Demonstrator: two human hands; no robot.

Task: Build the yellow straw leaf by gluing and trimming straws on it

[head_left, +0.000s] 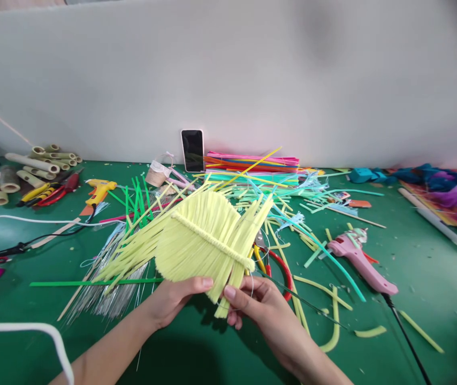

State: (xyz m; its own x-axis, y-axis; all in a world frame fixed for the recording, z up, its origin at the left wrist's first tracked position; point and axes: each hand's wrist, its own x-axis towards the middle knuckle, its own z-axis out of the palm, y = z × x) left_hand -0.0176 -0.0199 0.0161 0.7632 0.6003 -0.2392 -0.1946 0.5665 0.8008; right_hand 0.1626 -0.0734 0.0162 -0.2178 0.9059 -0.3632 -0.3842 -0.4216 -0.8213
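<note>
A leaf-shaped piece of pale yellow-green pipe cleaners (200,227) is held up above the table between my two hands. A braided-looking rib crosses it, and loose strands fan out at its left and right. My left hand (174,299) grips the lower edge, thumb on top and fingers hidden beneath. With thumb and fingers pinched, my right hand (258,305) holds the strand ends at the lower right. A thin wire shows near my right fingers. Just behind my right hand lie red-handled scissors (282,270), partly covered by the leaf piece.
Bundled colourful pipe cleaners (252,163) lie at the back beside an upright phone (192,151). A pink glue gun (363,264) is at right, a yellow glue gun (99,191) at left. Pliers (58,192), bamboo tubes (44,166) and thin wires (110,291) lie leftward.
</note>
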